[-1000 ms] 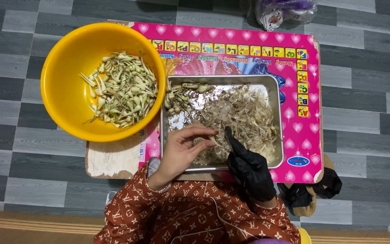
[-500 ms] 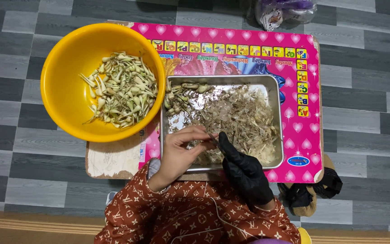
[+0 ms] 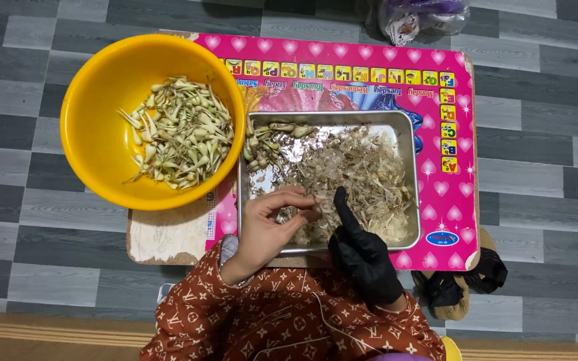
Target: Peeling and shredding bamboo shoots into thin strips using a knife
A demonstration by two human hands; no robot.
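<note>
**Kid:** While the floor (image 3: pixel 536 140) is the biggest thing, all grey planks, what sits on it?

**Helper:** A low board with a pink mat (image 3: pixel 369 73) on top. The mat has hearts and small picture squares. It covers most of the board, but bare wood shows at the near left corner.

**Kid:** And the big round thing?

**Helper:** That is a yellow bowl (image 3: pixel 95 134). It hangs over the board's left edge and touches the metal tray (image 3: pixel 406 127). Pale trimmed stalks (image 3: pixel 178 134) lie piled inside it.

**Kid:** What is in the tray?

**Helper:** Dry peels and scraps (image 3: pixel 362 174) fill most of it. A few whole bulbs (image 3: pixel 265 144) lie in the far left corner. Bare metal shows near them.

**Kid:** What are the hands doing?

**Helper:** The left hand (image 3: pixel 269 224) is bare. Its fingers curl together and pinch a small piece over the near side of the tray. The right hand (image 3: pixel 362 254) wears a black glove. It is mostly closed, with one finger sticking up, touching the scraps. I cannot tell if it holds anything.

**Kid:** Is there room around them?

**Helper:** The hands are close together, by the tray's near rim. A dark sandal (image 3: pixel 456 287) lies just beside the board's right corner.
</note>
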